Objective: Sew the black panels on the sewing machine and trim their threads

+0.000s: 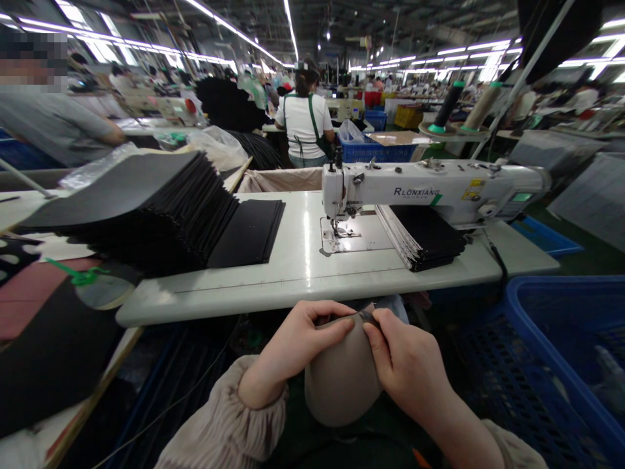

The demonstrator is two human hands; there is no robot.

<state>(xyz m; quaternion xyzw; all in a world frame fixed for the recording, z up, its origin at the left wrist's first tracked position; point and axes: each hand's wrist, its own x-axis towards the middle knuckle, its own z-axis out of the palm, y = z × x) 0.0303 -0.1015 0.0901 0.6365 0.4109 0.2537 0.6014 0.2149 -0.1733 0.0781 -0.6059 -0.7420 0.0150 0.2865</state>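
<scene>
Between my two hands, in front of the table's near edge, is a bent grey-brown sheet of material (pixel 342 384). My left hand (pixel 312 335) is closed on its upper left edge, thumb on the near face and fingers behind. At the upper right corner my right hand (pixel 410 361) pinches the edge, where a small dark bit shows by the fingertips. What that bit is, I cannot make out. Beyond my hands stands a white sewing machine (pixel 400 185), its needle area (pixel 336 228) bare of material.
A tall stack of black sheets (pixel 170 215) and a low black pile (pixel 249 231) lie on the white table (pixel 303 280) at left. Another pile of dark pieces (pixel 424 241) sits under the machine arm. A blue crate (pixel 561 286) is at right. A person (pixel 305 124) stands beyond.
</scene>
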